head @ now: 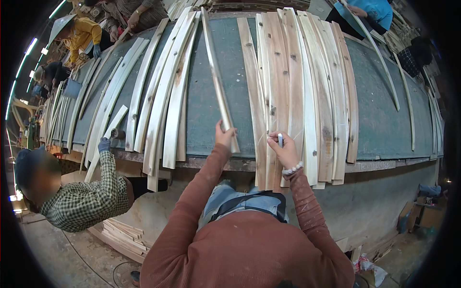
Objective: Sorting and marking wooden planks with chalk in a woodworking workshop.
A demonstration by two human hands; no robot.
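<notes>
My left hand (224, 136) grips the near end of a long, narrow wooden strip (216, 77), which reaches away across the dark work table (230, 46). In my right hand (285, 151) is a white stick, perhaps chalk or a marker (280, 139), held between thumb and fingers. That hand is over a row of knotty wooden boards (277, 75) lying side by side, their near ends overhanging the table edge. Faint pale marks show on the boards close to my right hand. Left of the strip lies another group of boards (169, 86).
At my left a person in a checked shirt (86, 203) holds a short board (117, 120) with a gloved hand. Several people work along the far side, one in blue (378, 14) holding a long strip (378, 57). Stacked wood (122, 234) and a fan (126, 274) are on the floor.
</notes>
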